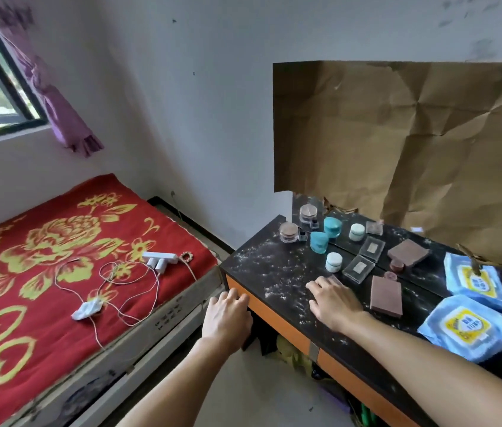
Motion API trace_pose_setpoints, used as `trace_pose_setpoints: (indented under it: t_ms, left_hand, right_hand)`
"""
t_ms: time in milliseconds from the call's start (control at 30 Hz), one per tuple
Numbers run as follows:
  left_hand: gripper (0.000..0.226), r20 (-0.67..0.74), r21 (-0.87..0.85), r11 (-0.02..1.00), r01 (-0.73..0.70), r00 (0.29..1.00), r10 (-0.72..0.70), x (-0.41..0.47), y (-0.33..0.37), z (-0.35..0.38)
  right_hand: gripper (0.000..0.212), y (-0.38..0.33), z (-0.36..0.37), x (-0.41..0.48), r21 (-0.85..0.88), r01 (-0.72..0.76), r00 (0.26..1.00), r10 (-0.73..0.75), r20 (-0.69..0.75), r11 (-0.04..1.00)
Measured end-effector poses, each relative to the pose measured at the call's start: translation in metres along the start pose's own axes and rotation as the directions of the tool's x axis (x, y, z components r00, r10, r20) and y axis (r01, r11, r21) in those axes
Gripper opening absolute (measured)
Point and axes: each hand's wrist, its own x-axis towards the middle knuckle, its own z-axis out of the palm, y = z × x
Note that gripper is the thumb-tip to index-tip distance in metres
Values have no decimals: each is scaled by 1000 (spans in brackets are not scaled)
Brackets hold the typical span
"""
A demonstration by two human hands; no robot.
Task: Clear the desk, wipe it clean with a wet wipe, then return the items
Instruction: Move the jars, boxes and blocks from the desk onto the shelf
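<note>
The black desk [262, 263] is speckled with white dust and has an orange front. On it stand a clear jar with a pink lid [288, 232], a teal heart-shaped container [318, 241], a white jar [334, 261], a clear flat case [358, 268], a brown box [385, 295] and a blue wet wipe pack [465, 331]. A mirror behind them doubles each item. My right hand [333, 300] lies flat on the desk with fingers spread, partly over a small pinkish thing. My left hand [228, 315] rests with bent fingers against the desk's front left corner, holding nothing.
A bed with a red and gold cover [58, 272] stands to the left, carrying a white power strip [160, 258], cables and a crumpled tissue [88, 308]. Creased brown paper [397, 134] covers the wall above the desk. Bags sit under the desk.
</note>
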Motion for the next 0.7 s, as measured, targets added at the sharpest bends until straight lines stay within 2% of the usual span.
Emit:
trace_pose_setpoints:
  t_ms: [267, 433, 533, 700]
  left_hand:
    - [21, 113, -13, 994, -112, 987, 113, 136, -53, 44]
    - [23, 191, -22, 968, -251, 949, 251, 219, -82, 67]
    - [23, 239, -27, 950, -312, 920, 309, 256, -90, 76]
    - [26, 275, -65, 935, -350, 894, 354, 303, -97, 94]
  right_hand:
    - [28, 21, 44, 120, 34, -157, 986, 154, 69, 987]
    - [28, 27, 59, 188, 67, -313, 947, 306, 103, 947]
    - [28, 31, 62, 219, 85, -357, 931, 347, 117, 930]
    - [33, 53, 67, 278, 10, -398, 911, 394, 123, 917]
